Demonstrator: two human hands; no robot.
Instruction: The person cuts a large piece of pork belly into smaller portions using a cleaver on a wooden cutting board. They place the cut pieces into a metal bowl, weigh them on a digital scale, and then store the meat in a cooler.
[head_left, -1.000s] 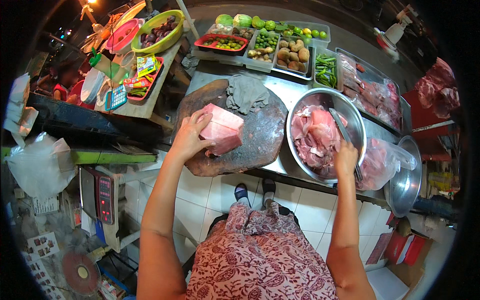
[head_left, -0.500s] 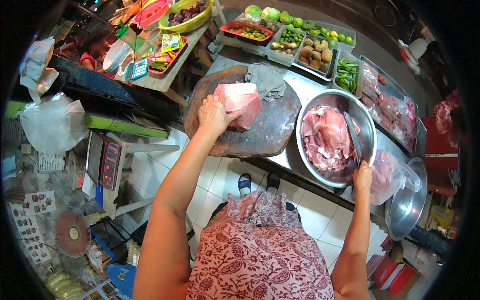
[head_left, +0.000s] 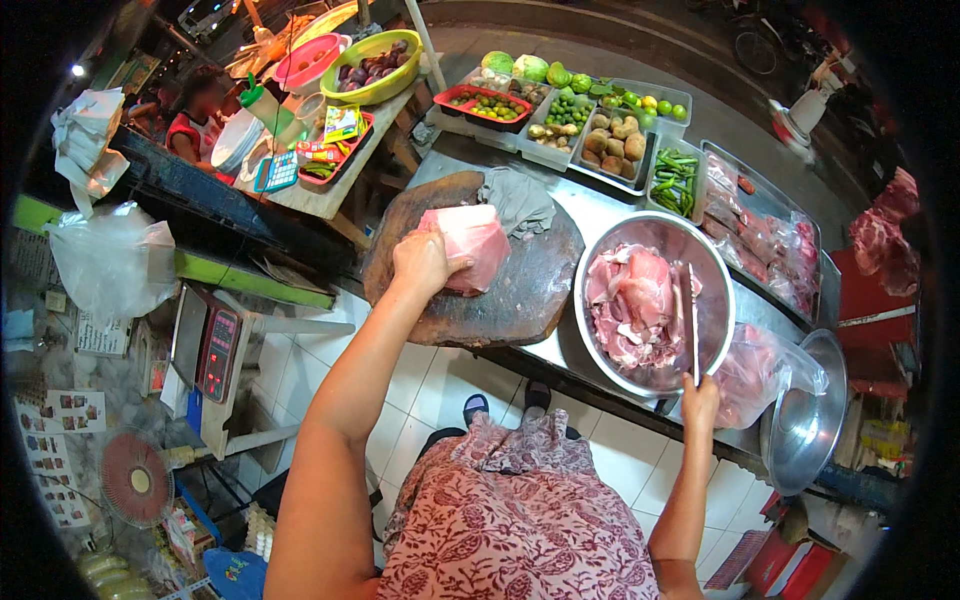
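Plainly, the left hand (head_left: 423, 262) has fingers spread, gripping a meat block (head_left: 476, 243) on the chopping board (head_left: 530, 290) beneath them. Rightward, the right hand's (head_left: 700, 402) fingers wrap the knife (head_left: 693, 325) over a steel bowl (head_left: 714, 268). The metal table (head_left: 594, 204) extends beyond both; white floor tiles (head_left: 440, 388) lie below.

A meat stall; scale (head_left: 213, 350) and hanging meat (head_left: 884, 238) show it.

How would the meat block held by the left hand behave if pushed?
The meat block is probably slippery, since its raw surface looks moist. It would likely slide on the chopping board rather than roll, as its sides look flattish. Being thick, it may feel heavy.
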